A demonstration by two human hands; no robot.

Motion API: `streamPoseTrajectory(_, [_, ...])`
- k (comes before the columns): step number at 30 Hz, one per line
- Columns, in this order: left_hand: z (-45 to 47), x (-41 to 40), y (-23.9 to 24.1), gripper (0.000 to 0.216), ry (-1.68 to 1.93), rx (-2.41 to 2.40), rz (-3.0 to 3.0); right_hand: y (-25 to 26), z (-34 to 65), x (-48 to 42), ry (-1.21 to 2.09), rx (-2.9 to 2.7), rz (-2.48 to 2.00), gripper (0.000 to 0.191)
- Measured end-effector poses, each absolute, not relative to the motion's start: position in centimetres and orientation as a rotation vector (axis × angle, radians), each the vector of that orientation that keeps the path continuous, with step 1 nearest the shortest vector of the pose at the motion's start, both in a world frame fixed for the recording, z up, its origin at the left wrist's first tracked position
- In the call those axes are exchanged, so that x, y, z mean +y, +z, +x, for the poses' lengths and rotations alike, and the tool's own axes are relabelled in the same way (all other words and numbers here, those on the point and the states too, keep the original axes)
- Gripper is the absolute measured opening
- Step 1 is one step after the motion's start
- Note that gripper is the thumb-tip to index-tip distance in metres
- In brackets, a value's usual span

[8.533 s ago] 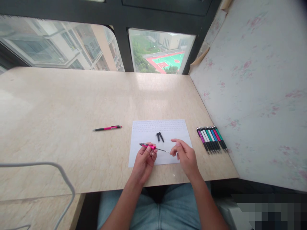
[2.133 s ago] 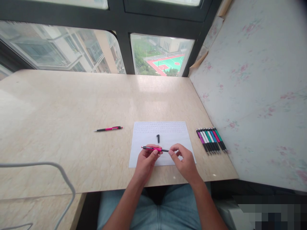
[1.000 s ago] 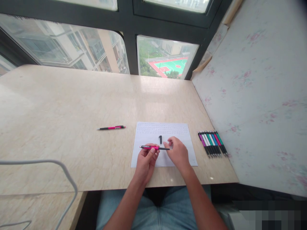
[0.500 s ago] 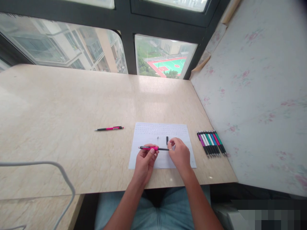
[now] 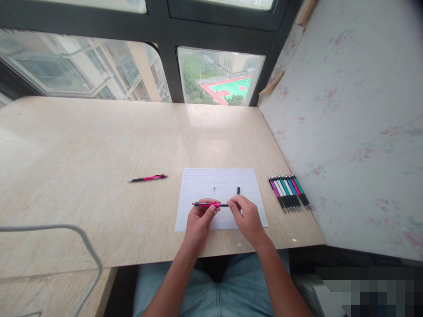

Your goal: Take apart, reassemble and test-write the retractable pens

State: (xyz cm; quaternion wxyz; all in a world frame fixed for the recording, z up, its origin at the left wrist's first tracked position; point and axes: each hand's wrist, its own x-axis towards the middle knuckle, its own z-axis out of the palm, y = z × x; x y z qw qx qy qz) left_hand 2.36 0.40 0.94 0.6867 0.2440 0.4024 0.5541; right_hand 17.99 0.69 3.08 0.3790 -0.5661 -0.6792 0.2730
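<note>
Holding pink pen (image 5: pixel 206 204) crosswise over the sheet (image 5: pixel 190 193): left hand (image 5: pixel 200 222) has fingers curled under and thumb pressed on the barrel, clicker end toward the sheet's left side. Right hand (image 5: pixel 246 218) nearly closed, thumb and fingertips pinched at the pen's black front end, tip hidden. Black tube (image 5: pixel 238 190) pokes out behind right hand, over the sheet's right half; can't tell if gripped or lying on paper. Tiny bit (image 5: pixel 214 188) lies mid-sheet, beyond the pen. Faint handwriting across the sheet's far part.

Second pen (image 5: pixel 147 178), pink and black, lies left of the sheet, apart, tip pointing away from it. Pen row (image 5: pixel 289 193), mixed colours, side by side just right of the sheet, tips toward desk's near edge. Sheet lies flat on beige marbled desk (image 5: pixel 99 145). Grey cable (image 5: pixel 84 235) well left of the sheet, window (image 5: pixel 220 79) beyond it, floral wall (image 5: pixel 350 123) to its right.
</note>
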Motion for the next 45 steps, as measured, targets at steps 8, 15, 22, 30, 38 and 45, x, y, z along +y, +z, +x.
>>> streamPoseTrajectory(8, [2.5, 0.3, 0.8, 0.017, 1.198, 0.975, 0.662, 2.6, 19.9, 1.0, 0.675, -1.467, -1.635, 0.043])
streamPoseTrajectory(15, [2.6, 0.5, 0.6, 0.018, 1.285, 0.965, 0.513, 1.1, 19.8, 3.0, 0.248, -1.669, -2.084, 0.013])
streamPoseTrajectory(22, [2.5, 0.5, 0.6, 0.018, 1.303, 0.935, 0.478, 1.1, 20.3, 1.9, 0.462, -1.615, -1.828, 0.014])
streamPoseTrajectory(30, [2.5, 0.7, 0.7, 0.017, 1.313, 0.922, 0.479, 3.0, 22.4, -0.6, 0.905, -1.393, -1.445, 0.018])
streamPoseTrajectory(38, [2.7, 0.3, 1.0, 0.014, 1.256, 0.887, 0.569, 4.4, 20.3, -0.4, 0.878, -1.529, -1.374, 0.013])
streamPoseTrajectory(45, [2.4, 0.4, 1.0, 0.014, 1.288, 0.839, 0.453, 2.9, 18.6, 0.4, 0.976, -1.380, -1.399, 0.022])
